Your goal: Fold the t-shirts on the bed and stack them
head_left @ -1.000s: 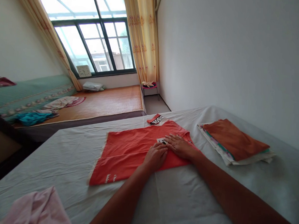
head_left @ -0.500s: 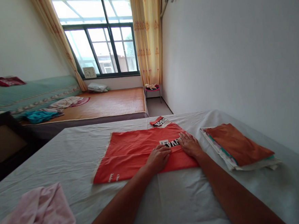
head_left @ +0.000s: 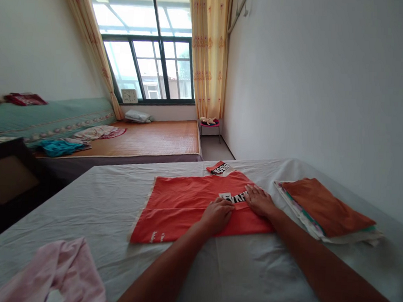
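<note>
A red-orange shirt with black-and-white lettering lies spread on the white sheet of the bed in front of me. My left hand rests on the shirt's near middle with its fingers curled under, pressing the cloth. My right hand lies flat on the shirt just right of the lettering, fingers stretched out. A sleeve with a black band sticks out at the shirt's far edge.
A stack of folded clothes, rust-orange on top, sits on the bed to my right. A crumpled pink garment lies near left. Beyond the bed are a low platform with a bamboo mat, a small stool, a window and a wall at right.
My right hand has slid to the right across the shirt, uncovering the lettering. My left hand stays pressed on the cloth. My head has turned, shifting the view.
</note>
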Motion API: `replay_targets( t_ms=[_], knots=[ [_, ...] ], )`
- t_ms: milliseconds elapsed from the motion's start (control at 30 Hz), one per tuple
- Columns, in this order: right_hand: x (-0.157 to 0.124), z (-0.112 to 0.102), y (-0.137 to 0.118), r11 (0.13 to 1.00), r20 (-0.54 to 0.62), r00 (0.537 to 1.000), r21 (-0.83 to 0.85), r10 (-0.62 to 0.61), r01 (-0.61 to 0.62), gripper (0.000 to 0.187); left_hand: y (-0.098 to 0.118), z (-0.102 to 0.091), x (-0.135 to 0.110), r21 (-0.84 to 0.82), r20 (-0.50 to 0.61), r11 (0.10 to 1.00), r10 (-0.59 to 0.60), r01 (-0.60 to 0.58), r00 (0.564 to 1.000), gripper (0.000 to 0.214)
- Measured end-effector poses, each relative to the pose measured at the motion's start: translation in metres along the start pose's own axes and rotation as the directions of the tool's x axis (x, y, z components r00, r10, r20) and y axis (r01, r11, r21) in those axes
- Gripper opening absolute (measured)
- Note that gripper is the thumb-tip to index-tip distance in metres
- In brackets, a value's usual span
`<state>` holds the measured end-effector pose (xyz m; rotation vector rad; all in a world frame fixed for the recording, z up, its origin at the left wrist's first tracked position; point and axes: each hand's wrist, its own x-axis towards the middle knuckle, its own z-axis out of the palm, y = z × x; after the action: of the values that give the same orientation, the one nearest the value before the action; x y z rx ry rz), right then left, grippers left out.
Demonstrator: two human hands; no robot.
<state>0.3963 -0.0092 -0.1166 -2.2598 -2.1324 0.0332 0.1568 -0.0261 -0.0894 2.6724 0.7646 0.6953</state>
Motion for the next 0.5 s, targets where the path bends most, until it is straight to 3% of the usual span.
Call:
replay_targets(
  t_ms=[133,233,300,400,500],
  knots=[
    [0.03,-0.038,0.004,0.996,0.142,0.988,0.065,-0.065,0.056,0.045,-0.022,-0.037,0.002,0.064,0.147,0.997,0.031,-0.041,0.989,0.03],
    [0.061,-0.06,0.008,0.992,0.113,0.989,0.1,-0.093,0.082,0.035,-0.069,-0.077,-0.012,0.208,0.052,0.971,-0.129,0.115,0.99,0.036],
    [0.08,-0.064,0.01,0.989,0.065,0.995,0.128,-0.079,0.07,0.037,-0.11,-0.104,-0.03,0.306,-0.022,0.914,-0.272,0.266,0.962,0.037],
    [0.103,-0.054,0.01,0.985,0.013,1.0,0.173,-0.007,0.005,0.045,-0.17,-0.137,-0.062,0.39,-0.131,0.76,-0.513,0.52,0.848,0.042],
    [0.121,-0.038,0.008,0.971,-0.015,0.997,0.23,0.077,-0.071,0.051,-0.21,-0.156,-0.086,0.304,-0.204,0.655,-0.664,0.692,0.719,0.048]
  ],
)
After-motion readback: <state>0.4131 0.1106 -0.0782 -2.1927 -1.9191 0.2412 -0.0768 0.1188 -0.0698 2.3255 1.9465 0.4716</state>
